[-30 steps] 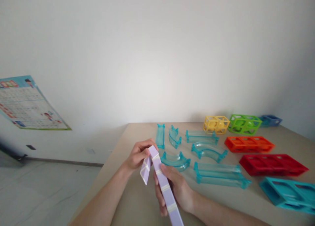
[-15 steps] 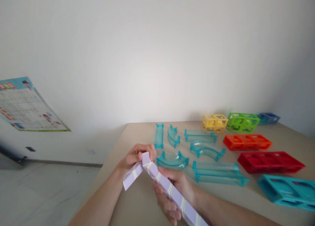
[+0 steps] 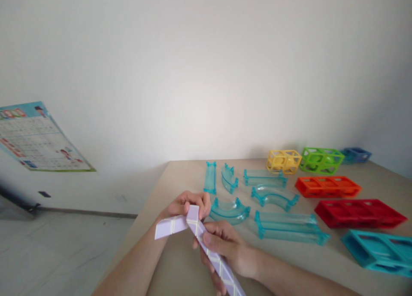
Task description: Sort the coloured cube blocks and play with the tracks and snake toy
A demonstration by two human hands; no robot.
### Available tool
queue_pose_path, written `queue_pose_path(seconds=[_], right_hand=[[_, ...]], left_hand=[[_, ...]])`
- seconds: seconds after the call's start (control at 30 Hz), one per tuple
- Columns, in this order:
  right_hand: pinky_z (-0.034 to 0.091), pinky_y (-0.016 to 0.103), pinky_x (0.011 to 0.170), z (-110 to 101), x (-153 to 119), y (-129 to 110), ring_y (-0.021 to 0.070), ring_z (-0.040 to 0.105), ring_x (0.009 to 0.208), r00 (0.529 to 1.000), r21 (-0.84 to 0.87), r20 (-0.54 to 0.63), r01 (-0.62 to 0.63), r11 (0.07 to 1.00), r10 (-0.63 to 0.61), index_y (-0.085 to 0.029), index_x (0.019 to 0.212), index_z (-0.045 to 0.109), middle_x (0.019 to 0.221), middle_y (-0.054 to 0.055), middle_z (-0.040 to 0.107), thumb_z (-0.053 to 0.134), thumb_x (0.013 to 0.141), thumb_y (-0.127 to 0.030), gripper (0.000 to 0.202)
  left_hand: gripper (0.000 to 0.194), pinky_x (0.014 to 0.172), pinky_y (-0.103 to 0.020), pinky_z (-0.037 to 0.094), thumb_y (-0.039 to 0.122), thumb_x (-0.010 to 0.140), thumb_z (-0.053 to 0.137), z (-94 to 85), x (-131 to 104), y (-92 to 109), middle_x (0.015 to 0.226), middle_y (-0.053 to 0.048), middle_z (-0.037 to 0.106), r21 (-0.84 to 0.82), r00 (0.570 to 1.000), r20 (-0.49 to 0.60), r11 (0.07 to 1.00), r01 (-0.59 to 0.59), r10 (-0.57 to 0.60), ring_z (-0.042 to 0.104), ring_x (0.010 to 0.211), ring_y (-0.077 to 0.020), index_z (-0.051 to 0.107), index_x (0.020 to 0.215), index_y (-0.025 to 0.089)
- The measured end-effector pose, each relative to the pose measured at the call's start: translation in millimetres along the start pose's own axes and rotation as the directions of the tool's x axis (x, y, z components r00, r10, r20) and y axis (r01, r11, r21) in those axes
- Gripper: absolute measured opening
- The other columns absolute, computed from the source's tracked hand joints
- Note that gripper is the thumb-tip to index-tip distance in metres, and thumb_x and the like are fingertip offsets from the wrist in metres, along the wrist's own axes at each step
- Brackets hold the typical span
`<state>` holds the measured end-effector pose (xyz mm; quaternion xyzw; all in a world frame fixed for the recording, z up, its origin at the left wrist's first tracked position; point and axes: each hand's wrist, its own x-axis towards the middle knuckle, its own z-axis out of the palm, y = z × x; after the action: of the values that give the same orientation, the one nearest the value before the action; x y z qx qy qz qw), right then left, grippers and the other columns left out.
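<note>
A lilac and white snake puzzle (image 3: 213, 258), made of linked wedge segments, is held above the table between both hands. My left hand (image 3: 188, 203) pinches it at the bend, where a short end sticks out to the left. Wrapped round the long straight part, my right hand (image 3: 225, 246) has its thumb on top and its fingers underneath. The long part runs down toward the bottom edge, where its end is cut off from view. Beyond the hands, nearest to them, lies a curved clear teal track piece (image 3: 230, 212).
More clear teal track pieces (image 3: 289, 229) lie across the table (image 3: 183, 175). Yellow (image 3: 283, 161), green (image 3: 322, 160), orange (image 3: 327, 187), red (image 3: 359, 213) and turquoise (image 3: 380, 251) block frames stand at the right. A poster (image 3: 45, 137) hangs on the wall.
The puzzle's short end has swung up to a flatter angle. The long part has turned slightly, and my right thumb now lies on top of it. The view has shifted slightly left.
</note>
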<state>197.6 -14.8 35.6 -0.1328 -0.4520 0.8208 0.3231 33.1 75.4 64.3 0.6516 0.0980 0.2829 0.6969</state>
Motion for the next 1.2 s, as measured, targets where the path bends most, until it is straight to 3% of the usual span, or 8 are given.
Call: queue_pose_path(seconds=[0.23, 0.5, 0.73, 0.87, 0.97, 1.03, 1.1, 1.2], right_hand=[[0.047, 0.019, 0.031, 0, -2, -11, 0.0067, 0.048, 0.029, 1.000, 0.108, 0.012, 0.025, 0.994, -0.026, -0.011, 0.094, 0.059, 0.052, -0.006, 0.051, 0.057, 0.084, -0.052, 0.042], [0.051, 0.024, 0.033, -7, -2, -14, 0.0073, 0.045, 0.027, 0.986, 0.172, 0.080, -0.160, 0.972, 0.148, -0.013, 0.088, 0.059, 0.046, -0.006, 0.048, 0.051, 0.080, -0.058, 0.047], [0.049, 0.024, 0.030, -9, 1, -12, 0.0076, 0.043, 0.025, 0.988, 0.120, 0.001, -0.156, 0.980, 0.157, -0.014, 0.086, 0.058, 0.044, -0.007, 0.047, 0.045, 0.083, -0.057, 0.046], [0.047, 0.024, 0.028, -7, 2, -12, 0.0090, 0.044, 0.025, 0.992, 0.090, -0.093, -0.081, 0.993, 0.089, -0.015, 0.086, 0.056, 0.042, -0.007, 0.048, 0.045, 0.083, -0.059, 0.046], [0.044, 0.021, 0.026, -3, 3, -11, 0.0101, 0.043, 0.024, 0.979, 0.049, -0.205, 0.012, 0.999, -0.001, -0.014, 0.088, 0.055, 0.039, -0.006, 0.048, 0.046, 0.083, -0.058, 0.045], [0.042, 0.020, 0.025, -2, 3, -12, 0.0105, 0.043, 0.024, 0.965, 0.045, -0.261, 0.039, 0.998, -0.026, -0.014, 0.091, 0.055, 0.038, -0.006, 0.048, 0.044, 0.083, -0.058, 0.047], [0.042, 0.021, 0.025, -1, 4, -12, 0.0111, 0.042, 0.023, 0.957, 0.065, -0.288, 0.042, 0.997, -0.021, -0.014, 0.094, 0.054, 0.038, -0.006, 0.048, 0.040, 0.084, -0.059, 0.049], [0.044, 0.023, 0.026, -3, 5, -12, 0.0110, 0.041, 0.023, 0.957, 0.098, -0.291, 0.038, 0.994, -0.008, -0.015, 0.094, 0.053, 0.038, -0.006, 0.048, 0.037, 0.085, -0.060, 0.048]], left_hand=[[0.045, 0.057, -0.028, 0.038, 0.060, 0.068, 0.069, -0.6, 1, -3, 0.071, -0.005, 0.049, -0.107, 0.999, 0.026, 0.994, -0.017, 0.020, 0.049, 0.061, -0.0145, 0.067, 0.070, 0.014], [0.039, 0.055, -0.027, 0.039, 0.049, 0.059, 0.080, -7.2, -3, 1, 0.063, -0.002, 0.051, 0.008, 0.998, -0.063, 1.000, 0.003, -0.003, 0.053, 0.058, -0.0147, 0.070, 0.071, 0.013], [0.033, 0.053, -0.023, 0.034, 0.043, 0.062, 0.080, -14.1, -4, 3, 0.067, -0.003, 0.054, 0.052, 0.999, -0.043, 0.999, -0.004, 0.007, 0.049, 0.058, -0.0115, 0.076, 0.078, 0.014], [0.041, 0.054, -0.023, 0.033, 0.051, 0.069, 0.073, -11.0, 0, -3, 0.069, -0.005, 0.056, 0.046, 0.994, -0.106, 0.998, -0.034, 0.039, 0.050, 0.058, -0.0119, 0.075, 0.083, 0.013], [0.066, 0.060, -0.028, 0.040, 0.071, 0.071, 0.057, -3.8, 3, -3, 0.080, -0.011, 0.061, -0.024, 0.987, -0.149, 0.998, -0.058, 0.054, 0.055, 0.069, -0.0186, 0.073, 0.092, 0.011], [0.080, 0.067, -0.034, 0.044, 0.081, 0.063, 0.053, -0.1, 3, 0, 0.093, -0.015, 0.062, -0.040, 0.983, -0.149, 0.993, -0.111, 0.104, 0.057, 0.081, -0.0248, 0.071, 0.097, 0.012], [0.073, 0.074, -0.037, 0.045, 0.075, 0.058, 0.065, 1.0, 2, 2, 0.101, -0.015, 0.061, 0.036, 0.972, -0.159, 0.985, -0.169, 0.173, 0.057, 0.090, -0.0274, 0.071, 0.097, 0.013], [0.045, 0.074, -0.034, 0.046, 0.044, 0.063, 0.080, 0.6, 1, -1, 0.101, -0.012, 0.062, 0.216, 0.960, -0.166, 0.958, -0.189, 0.227, 0.060, 0.087, -0.0233, 0.070, 0.096, 0.015]])
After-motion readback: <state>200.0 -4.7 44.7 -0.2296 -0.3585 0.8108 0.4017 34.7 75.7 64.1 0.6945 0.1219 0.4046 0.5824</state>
